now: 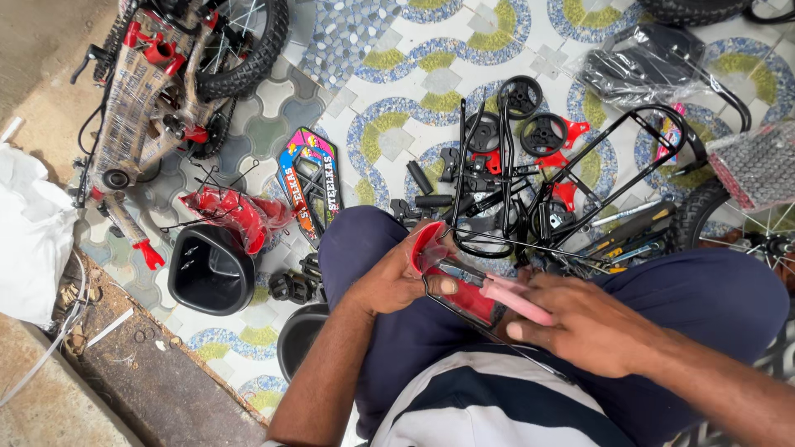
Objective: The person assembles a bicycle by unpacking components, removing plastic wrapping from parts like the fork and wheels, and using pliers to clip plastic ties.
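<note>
over the lap, the left hand (396,280) grips a curved, glossy red mudguard (451,277) with thin black wire stays, sheathed in clear crinkled plastic. the right hand (580,323) pinches a slim pink tool (515,300) against it. matte black training wheels (520,95) and tubular steel frames (580,178) lie on the patterned tile floor (397,91).

1. The red mudguard (451,281) is a curved, glossy plastic strip wrapped in clear film, with thin black wire stays along its edge.
2. It lies tilted across my lap above my dark blue trousers (389,348), its rounded end raised and pointing away from me.
3. A pale pink strip (515,301) lies along the mudguard's near end, just above the trousers, slanting toward my right knee.
</note>
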